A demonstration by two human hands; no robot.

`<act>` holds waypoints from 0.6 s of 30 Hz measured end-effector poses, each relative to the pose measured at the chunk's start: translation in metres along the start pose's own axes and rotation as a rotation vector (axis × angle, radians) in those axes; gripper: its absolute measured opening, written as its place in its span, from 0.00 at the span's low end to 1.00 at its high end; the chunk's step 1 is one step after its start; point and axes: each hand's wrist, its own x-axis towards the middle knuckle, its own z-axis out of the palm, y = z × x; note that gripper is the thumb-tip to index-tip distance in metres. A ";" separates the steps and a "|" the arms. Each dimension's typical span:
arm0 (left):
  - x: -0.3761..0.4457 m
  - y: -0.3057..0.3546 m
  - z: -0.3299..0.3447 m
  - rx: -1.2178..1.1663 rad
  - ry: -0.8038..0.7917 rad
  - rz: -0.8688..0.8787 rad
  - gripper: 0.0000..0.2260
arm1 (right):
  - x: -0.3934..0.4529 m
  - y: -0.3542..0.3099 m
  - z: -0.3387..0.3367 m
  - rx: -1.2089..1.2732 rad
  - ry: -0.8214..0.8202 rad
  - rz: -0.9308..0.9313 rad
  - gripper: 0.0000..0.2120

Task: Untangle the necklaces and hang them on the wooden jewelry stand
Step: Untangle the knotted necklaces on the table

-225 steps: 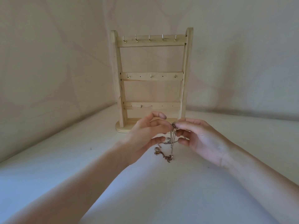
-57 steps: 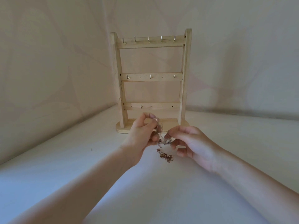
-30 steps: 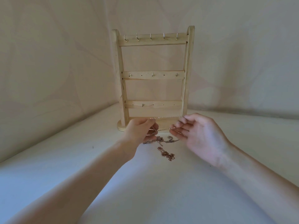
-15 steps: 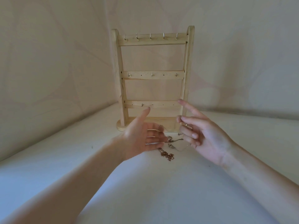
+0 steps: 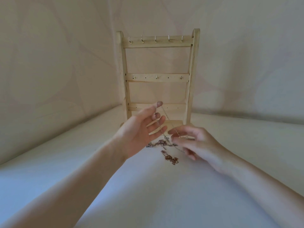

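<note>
The wooden jewelry stand (image 5: 190, 76) stands upright at the back of the white surface, and all its hooks are bare. A tangle of necklaces (image 5: 158, 143) lies in front of its base, with a copper chain (image 5: 171, 159) trailing toward me. My left hand (image 5: 139, 132) is raised palm up with straight, spread fingers. A thin silver chain (image 5: 166, 116) is draped over its fingertips and slants down to my right hand (image 5: 199, 145). My right hand is blurred, and its thumb and fingers pinch that chain just above the tangle.
Pale walls meet in a corner right behind the stand. My two forearms cross the white surface from the lower corners.
My left hand has risen and drawn a thin chain taut up out of the tangle. My right hand has dropped lower and its fingers have curled in on the chain.
</note>
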 end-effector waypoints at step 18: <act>0.003 -0.009 -0.006 0.491 0.070 -0.005 0.04 | -0.007 -0.013 0.001 0.184 -0.237 0.153 0.05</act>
